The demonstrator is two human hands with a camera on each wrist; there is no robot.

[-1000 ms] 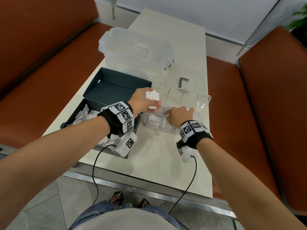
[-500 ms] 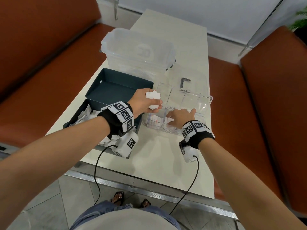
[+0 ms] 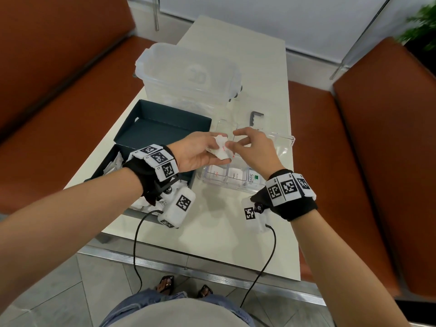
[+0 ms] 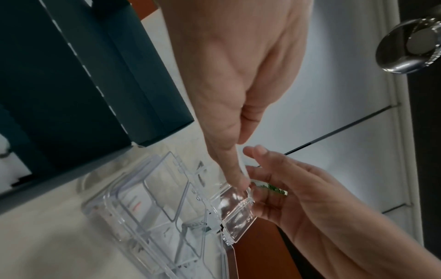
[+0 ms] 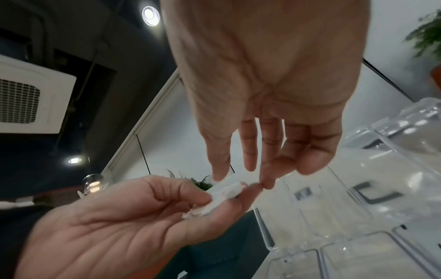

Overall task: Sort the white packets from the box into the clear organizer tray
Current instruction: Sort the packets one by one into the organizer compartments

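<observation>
A long cream tabletop point(image 3: 236, 232) with a smooth, matt face runs between rust-orange padded benches point(image 3: 354, 138). At its far end stands a big frosted plastic tub with a snap lid point(image 3: 188, 76), embossed with a mark too faint to read. Nearer, on the left, lies the dark teal cardboard box point(image 3: 162, 128), lid flap open, with crumpled white paper packets point(image 3: 115, 161) heaped in its near half. Just right of it sits the clear hard-plastic organizer tray point(image 3: 226, 182), split into small square compartments, its hinged lid point(image 3: 280, 142) thrown back. Its near row holds flat white sachets; the rightmost shows "Stevi" beside a green mark, the others carry small red print too small to read. A small dark grey bent metal piece point(image 3: 256, 118) lies beyond the tray.

Above the tray's left side, the left hand point(image 3: 195, 152) is curled round a small bunch of white packets with red print point(image 3: 220, 149). The right hand point(image 3: 254, 149) reaches in beside it, thumb and forefinger closing on the bunch's edge; whether they actually grip a packet cannot be told
</observation>
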